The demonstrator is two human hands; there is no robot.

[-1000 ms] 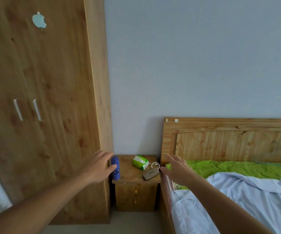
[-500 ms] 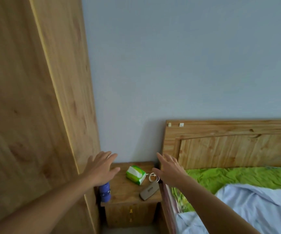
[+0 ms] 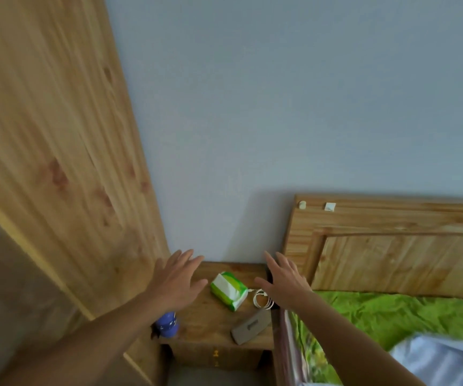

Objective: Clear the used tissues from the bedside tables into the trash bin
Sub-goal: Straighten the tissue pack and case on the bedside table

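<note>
The person is closing in on the bedside surface, which is looming larger than a second ago; the left hand is sliding past the blue bottle, fingers spread flat; the right hand is reaching above the white cable; the wardrobe doors are slipping out of view.

Tissue pack on bedside table
</note>
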